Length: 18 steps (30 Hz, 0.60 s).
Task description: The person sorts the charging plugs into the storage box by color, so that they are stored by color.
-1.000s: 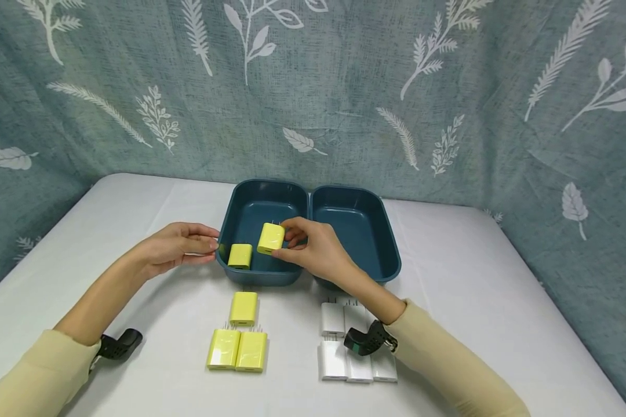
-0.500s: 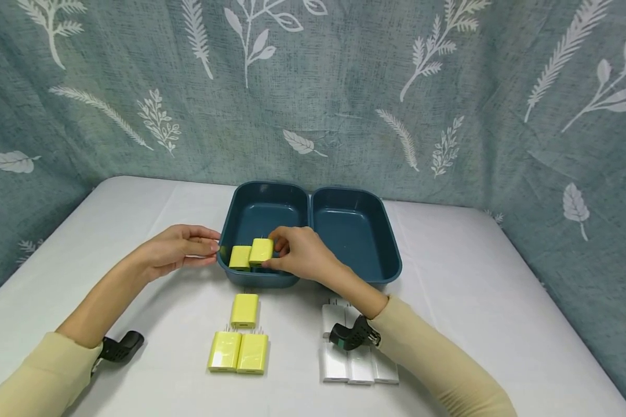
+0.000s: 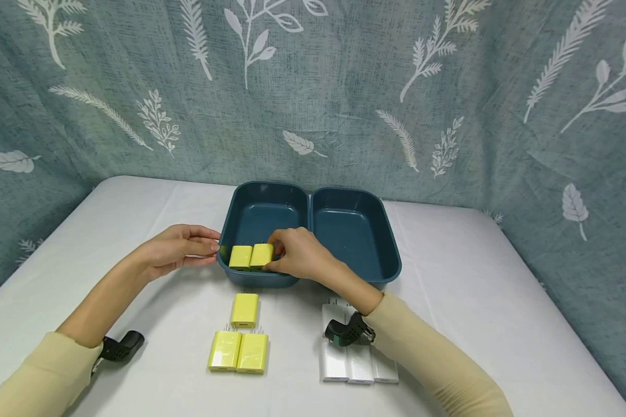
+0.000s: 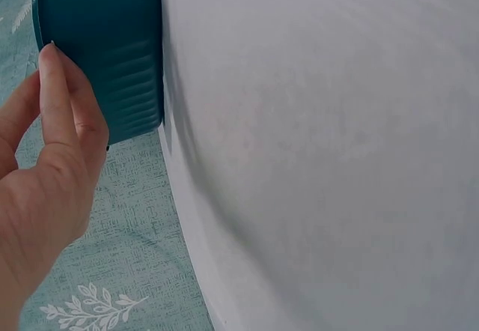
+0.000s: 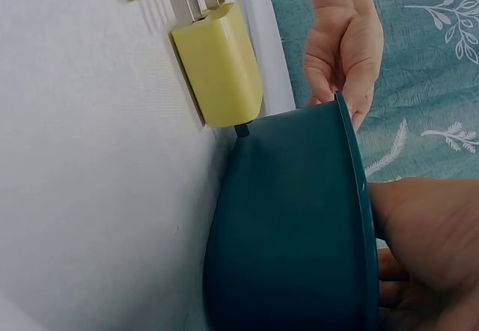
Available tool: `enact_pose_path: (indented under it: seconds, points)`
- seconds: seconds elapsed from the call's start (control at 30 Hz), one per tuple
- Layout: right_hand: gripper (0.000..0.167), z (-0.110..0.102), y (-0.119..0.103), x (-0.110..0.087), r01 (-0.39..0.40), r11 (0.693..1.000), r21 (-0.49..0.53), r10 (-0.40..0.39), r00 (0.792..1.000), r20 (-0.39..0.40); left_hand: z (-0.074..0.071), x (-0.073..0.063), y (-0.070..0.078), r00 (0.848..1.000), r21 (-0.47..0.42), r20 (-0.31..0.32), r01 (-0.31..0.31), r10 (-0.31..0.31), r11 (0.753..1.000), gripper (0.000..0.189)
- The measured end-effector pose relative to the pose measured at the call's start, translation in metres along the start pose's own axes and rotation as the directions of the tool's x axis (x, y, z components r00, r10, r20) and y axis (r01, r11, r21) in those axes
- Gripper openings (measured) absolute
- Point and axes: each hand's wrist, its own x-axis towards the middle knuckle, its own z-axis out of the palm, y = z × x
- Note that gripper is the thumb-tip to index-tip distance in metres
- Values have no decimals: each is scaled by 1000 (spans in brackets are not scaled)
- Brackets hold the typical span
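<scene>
My right hand (image 3: pixel 305 255) reaches into the left dark teal bin (image 3: pixel 263 280), pinching a yellow USB wall charger (image 3: pixel 261 253) between thumb and fingers. That charger sits low at the bin's near side, beside another yellow charger (image 3: pixel 240 256). My left hand (image 3: pixel 179 249) touches the bin's outer left rim with fairly straight fingers, also seen against the teal wall (image 4: pixel 112 61) in the left wrist view. In the right wrist view, the bin wall hides the held charger and my right fingertips (image 5: pixel 393 290).
A yellow charger (image 3: pixel 244 310) and two more below it lie before the left bin. Several white chargers (image 3: pixel 335 360), partly hidden by the right wrist camera (image 3: pixel 346 330), lie before the right teal bin (image 3: pixel 355 237). A patterned curtain (image 3: pixel 313 116) hangs behind the white table (image 3: pixel 448 260).
My right hand has lowered the yellow charger into the left bin and brought it left, next to the first one. The left hand has stayed at the rim.
</scene>
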Motion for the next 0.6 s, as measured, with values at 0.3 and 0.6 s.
enact_pose_path:
  seconds: [0.3, 0.6]
  points:
    - [52, 3, 2, 0, 14, 999, -32, -14, 1000, 12, 1, 1, -1, 1000, -2, -4, 5, -5, 1000, 46]
    - [47, -1, 1, -9, 77, 997, 23, -75, 994, -75, 0, 1, -2, 1000, 4, -1, -6, 6, 1000, 46]
